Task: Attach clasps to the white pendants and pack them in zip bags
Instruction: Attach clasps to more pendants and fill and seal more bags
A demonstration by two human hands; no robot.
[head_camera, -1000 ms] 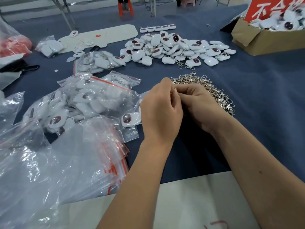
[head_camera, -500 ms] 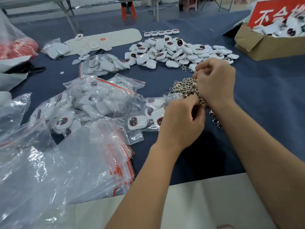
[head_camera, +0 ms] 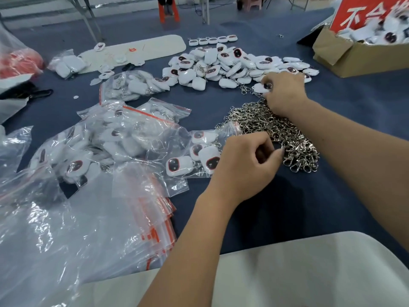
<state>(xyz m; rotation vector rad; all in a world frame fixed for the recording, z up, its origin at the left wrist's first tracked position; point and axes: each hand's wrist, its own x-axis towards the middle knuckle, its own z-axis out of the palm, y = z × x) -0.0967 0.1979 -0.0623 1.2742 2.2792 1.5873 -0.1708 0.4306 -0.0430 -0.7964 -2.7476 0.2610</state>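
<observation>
From the head camera, a dark blue tabletop (head_camera: 332,207) carries the work. The right hand (head_camera: 285,94) reaches forward to the near edge of a heap of white pendants (head_camera: 223,63), its fingers curled around one white pendant (head_camera: 264,87) with a dark oval face. That pendant lies at the heap's front right edge, just beyond a pile of silver clasps (head_camera: 276,131) that spreads under the right wrist. The left hand (head_camera: 245,167) hovers near the pile's left side with its fingers loosely curled toward the thumb; whether it pinches a clasp I cannot tell, since the fingertips hide the gap.

Just left of the left hand lies a small zip bag (head_camera: 199,151) holding several pendants with red-rimmed dark faces. Further left, more filled zip bags (head_camera: 106,138) with orange-red seal strips are heaped together, and another filled bag (head_camera: 130,87) rests nearer the pendant heap. A stack of unfilled zip bags (head_camera: 155,218) lies at the lower left, partly under a large sheet of clear plastic (head_camera: 44,240).

At the far right a cardboard box (head_camera: 354,58) holds more pendants, with a red sign (head_camera: 365,12) behind it. A row of five pendants (head_camera: 212,40) sits beyond the heap, beside a pale flat board (head_camera: 155,46). A white board (head_camera: 298,273) lies at the near edge.
</observation>
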